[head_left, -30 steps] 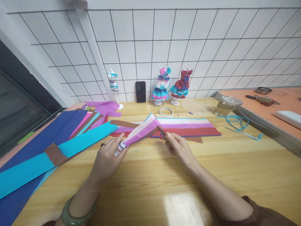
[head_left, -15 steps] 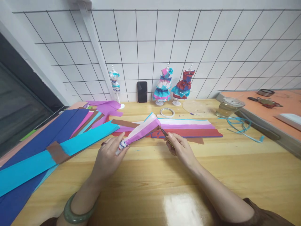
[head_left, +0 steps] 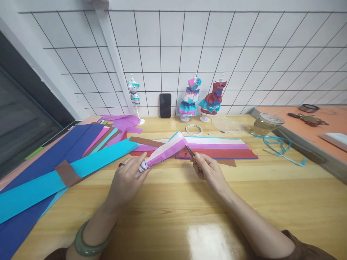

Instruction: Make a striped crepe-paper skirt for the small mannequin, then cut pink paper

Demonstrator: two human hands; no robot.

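My left hand [head_left: 128,177] is closed around the gathered, pleated end [head_left: 142,166] of a striped crepe paper strip; a white tip shows below the thumb. The white and purple part of the strip [head_left: 166,151] slants up and right from that hand. Beyond a fold at its upper end, white, purple and red bands [head_left: 217,146] lie flat on the table to the right. My right hand [head_left: 210,169] grips slim, pointed metal tweezers [head_left: 192,151] between thumb and fingers. Their tips are at the lower right edge of the raised strip; whether they pinch it I cannot tell.
At the left lie blue sheets [head_left: 54,155] and a turquoise strip [head_left: 100,160]. Along the wall stand three small dress forms [head_left: 188,101] and a phone [head_left: 165,105]. A tape roll [head_left: 193,129], a glass cup [head_left: 265,124] and turquoise cord [head_left: 282,146] lie farther back.
The view has shifted slightly. Both hands keep their grips. A brown edge seen under the raised strip near the tweezers no longer shows, and the strip looks flatter there.
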